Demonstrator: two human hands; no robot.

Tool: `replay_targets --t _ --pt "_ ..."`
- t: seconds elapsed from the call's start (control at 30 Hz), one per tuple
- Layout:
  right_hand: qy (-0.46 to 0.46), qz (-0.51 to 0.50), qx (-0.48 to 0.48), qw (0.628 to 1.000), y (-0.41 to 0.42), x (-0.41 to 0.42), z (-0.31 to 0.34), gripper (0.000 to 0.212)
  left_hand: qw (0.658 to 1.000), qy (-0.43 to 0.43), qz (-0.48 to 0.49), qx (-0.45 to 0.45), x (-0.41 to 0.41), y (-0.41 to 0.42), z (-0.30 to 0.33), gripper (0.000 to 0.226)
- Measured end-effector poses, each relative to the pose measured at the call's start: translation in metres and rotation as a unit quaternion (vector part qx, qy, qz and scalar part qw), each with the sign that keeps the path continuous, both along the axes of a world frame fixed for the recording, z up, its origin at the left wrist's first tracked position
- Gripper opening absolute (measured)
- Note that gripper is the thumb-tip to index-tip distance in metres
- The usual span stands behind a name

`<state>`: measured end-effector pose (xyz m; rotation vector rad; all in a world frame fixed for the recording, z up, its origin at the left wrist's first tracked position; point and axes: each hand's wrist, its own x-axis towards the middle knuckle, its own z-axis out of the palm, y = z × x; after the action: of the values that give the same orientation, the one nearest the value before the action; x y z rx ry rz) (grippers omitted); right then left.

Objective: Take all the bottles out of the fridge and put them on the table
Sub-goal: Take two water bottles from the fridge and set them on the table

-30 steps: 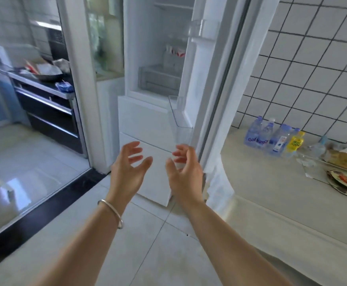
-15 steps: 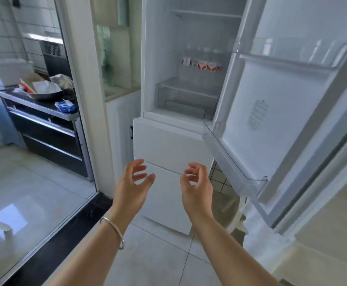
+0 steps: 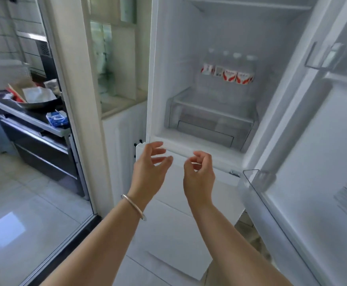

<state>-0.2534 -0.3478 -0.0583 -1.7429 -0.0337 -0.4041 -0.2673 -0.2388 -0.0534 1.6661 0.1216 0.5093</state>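
1. Pale glossy floor tiles (image 3: 34,203) at eight o'clock, catching window glare.
2. Dark stainless counter unit (image 3: 38,139) at nine o'clock, cluttered on top.
3. White pillar (image 3: 73,79) at eleven o'clock, a frosted glass panel (image 3: 110,58) just beside it.

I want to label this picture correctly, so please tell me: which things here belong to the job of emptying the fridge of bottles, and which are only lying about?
Belong to the job:
- bottles, four with red and white labels, on a shelf in the fridge
- left hand and right hand, both empty

Only lying about:
- blue packet on the kitchen counter
- dark pan holding papers
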Motion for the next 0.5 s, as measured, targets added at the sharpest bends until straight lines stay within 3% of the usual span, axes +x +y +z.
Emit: replay_targets --t 0.27,0.5 --pt "0.008 -0.050 0.041 0.998 0.012 0.113 -0.001 0.025 0.999 -0.031 -0.029 -0.010 0.120 0.010 0.005 0.029" --pt "-0.040 -0.155 0.048 0.986 0.009 0.222 0.008 0.021 0.991 -0.040 -0.130 0.000 0.253 0.015 0.012 0.038"
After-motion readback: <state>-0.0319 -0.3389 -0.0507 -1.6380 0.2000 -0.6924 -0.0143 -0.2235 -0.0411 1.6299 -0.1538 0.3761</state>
